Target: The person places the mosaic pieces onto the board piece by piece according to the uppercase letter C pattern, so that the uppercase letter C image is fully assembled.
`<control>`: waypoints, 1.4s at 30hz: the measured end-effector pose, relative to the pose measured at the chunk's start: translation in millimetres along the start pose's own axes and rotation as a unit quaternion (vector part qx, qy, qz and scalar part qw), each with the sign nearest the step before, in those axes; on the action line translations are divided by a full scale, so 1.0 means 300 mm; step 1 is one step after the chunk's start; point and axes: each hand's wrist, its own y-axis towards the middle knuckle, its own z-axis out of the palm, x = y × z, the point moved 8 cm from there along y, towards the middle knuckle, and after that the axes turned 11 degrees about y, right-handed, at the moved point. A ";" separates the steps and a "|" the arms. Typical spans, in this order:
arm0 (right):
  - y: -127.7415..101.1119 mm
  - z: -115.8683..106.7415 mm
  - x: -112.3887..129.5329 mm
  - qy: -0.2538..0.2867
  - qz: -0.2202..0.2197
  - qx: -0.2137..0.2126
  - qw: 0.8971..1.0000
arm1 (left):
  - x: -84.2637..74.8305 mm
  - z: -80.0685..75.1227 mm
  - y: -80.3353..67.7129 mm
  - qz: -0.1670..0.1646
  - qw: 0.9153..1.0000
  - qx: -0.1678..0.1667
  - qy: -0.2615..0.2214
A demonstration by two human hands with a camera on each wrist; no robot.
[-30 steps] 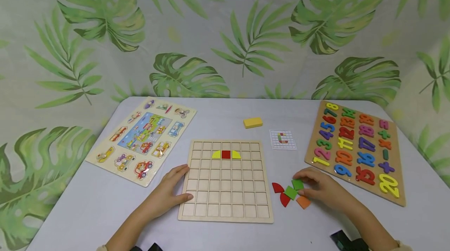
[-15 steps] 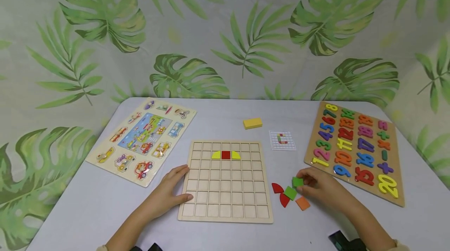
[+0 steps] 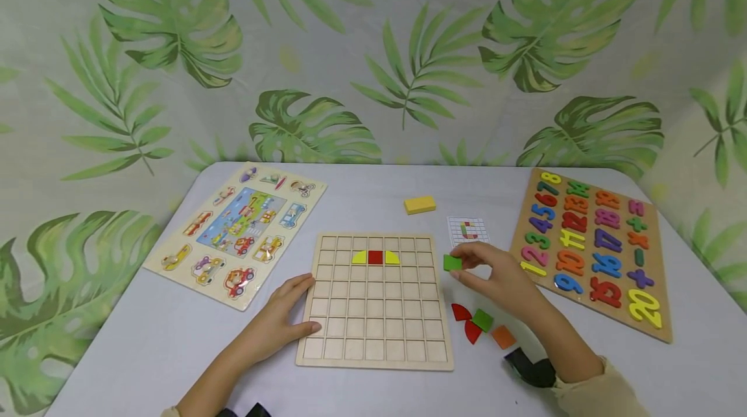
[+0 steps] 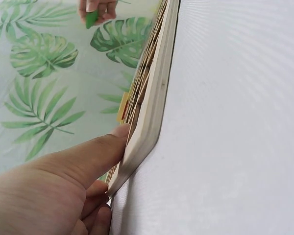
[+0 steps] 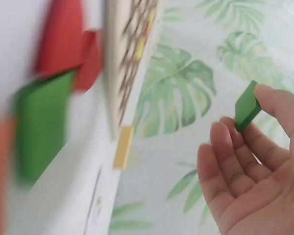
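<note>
The right hand point(image 3: 496, 277) has lifted a green square tile point(image 3: 452, 262) away from the loose pieces point(image 3: 482, 325) and now pinches it between thumb and fingertips in the air, just beside the right edge of the wooden grid board point(image 3: 375, 300). The left hand point(image 3: 280, 320) rests flat on the table point(image 3: 362, 190), fingers straight against the board's left edge.

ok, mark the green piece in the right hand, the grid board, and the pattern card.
green piece point(image 3: 452, 262), head view, on its top face.
grid board point(image 3: 375, 317), head view, on bare cells near the middle.
pattern card point(image 3: 467, 229), head view, on the printed figure above the right hand point(image 3: 496, 277).
</note>
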 end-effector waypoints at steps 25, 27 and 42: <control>0.226 0.437 0.000 0.120 0.042 0.048 0.991 | -0.009 -0.005 -0.001 0.004 1.000 -0.007 0.006; 0.224 0.451 -0.011 0.093 0.044 0.064 0.993 | -0.008 -0.004 0.000 0.004 1.000 -0.005 0.006; 0.225 0.470 -0.014 0.040 0.044 0.089 0.994 | -0.002 -0.001 -0.001 0.002 1.000 0.000 0.003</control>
